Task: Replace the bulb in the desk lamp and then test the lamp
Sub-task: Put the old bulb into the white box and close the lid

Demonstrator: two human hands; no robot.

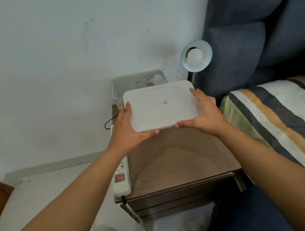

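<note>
Both hands hold a flat white lid (161, 106) level above the wooden nightstand (179, 161). My left hand (130, 128) grips its left edge and front corner; my right hand (204, 110) grips its right edge. Behind the lid stands an open white box (120, 88) against the wall, with a white bulb (156, 79) lying inside it. The desk lamp (196, 56), with a teal-rimmed shade, is at the nightstand's back right; a white bulb (195, 56) sits in its socket, unlit. The lamp's stem is mostly hidden behind the lid.
A white power strip (121, 177) with a red switch lies along the nightstand's left edge, a black cable running from it. A bed with a striped cover (277, 122) and a dark blue headboard (251, 33) borders the right. The wall is close behind.
</note>
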